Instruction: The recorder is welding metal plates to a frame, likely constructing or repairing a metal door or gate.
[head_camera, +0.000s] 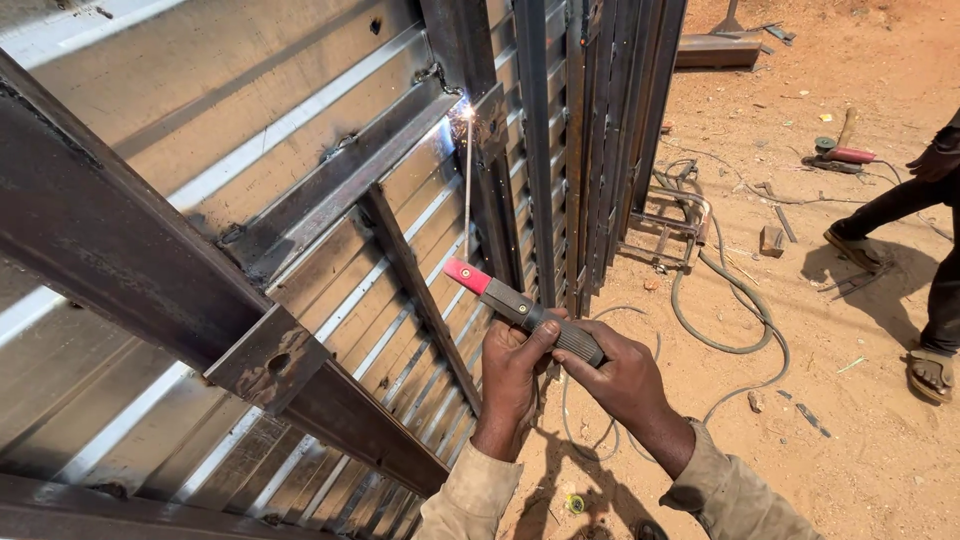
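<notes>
Electrode holder (525, 310) clamped by both hands (570, 375); rod tip lost in weld glare (466, 113).

packages: none in view
labels: none in view
signs: none in view
screens: none in view
</notes>
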